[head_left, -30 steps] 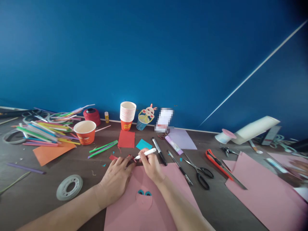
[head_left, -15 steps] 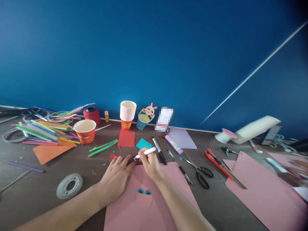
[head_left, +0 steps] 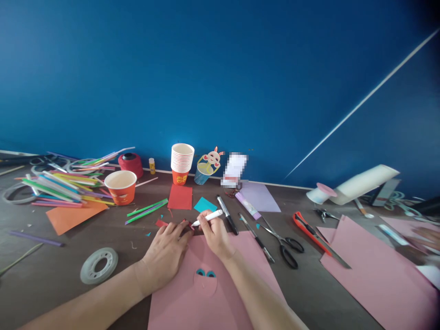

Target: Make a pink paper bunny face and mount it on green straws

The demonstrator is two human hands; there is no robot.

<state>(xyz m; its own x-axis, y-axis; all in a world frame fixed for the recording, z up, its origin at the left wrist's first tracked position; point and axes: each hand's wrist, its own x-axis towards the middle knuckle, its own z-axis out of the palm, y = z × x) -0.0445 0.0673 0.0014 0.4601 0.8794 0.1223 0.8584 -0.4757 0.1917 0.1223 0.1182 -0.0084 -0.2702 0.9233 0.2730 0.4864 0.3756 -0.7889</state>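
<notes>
My right hand (head_left: pixel 216 236) is closed around a white marker pen (head_left: pixel 212 217), whose tip points down and left at a small red paper piece (head_left: pixel 187 223). Bent over that piece, my left hand (head_left: pixel 168 243) presses it down, its fingers partly covering it. Both hands rest at the top of a pink paper sheet (head_left: pixel 230 302). On this sheet lies a pink rounded paper cutout (head_left: pixel 205 286) with two blue-and-black eyes on it. Another red scrap (head_left: pixel 161 223) lies just beyond my left fingers.
At left are loose straws (head_left: pixel 62 185), a paper cup (head_left: pixel 120 187) and a tape roll (head_left: pixel 99 266). Stacked cups (head_left: pixel 182 162) stand by the blue wall. Scissors (head_left: pixel 287 245), a black marker (head_left: pixel 227 215) and a red utility knife (head_left: pixel 311 233) lie right. Another person's hand (head_left: pixel 426 236) shows far right.
The view has shifted very slightly. Both hands and the white marker pen stay in nearly the same place.
</notes>
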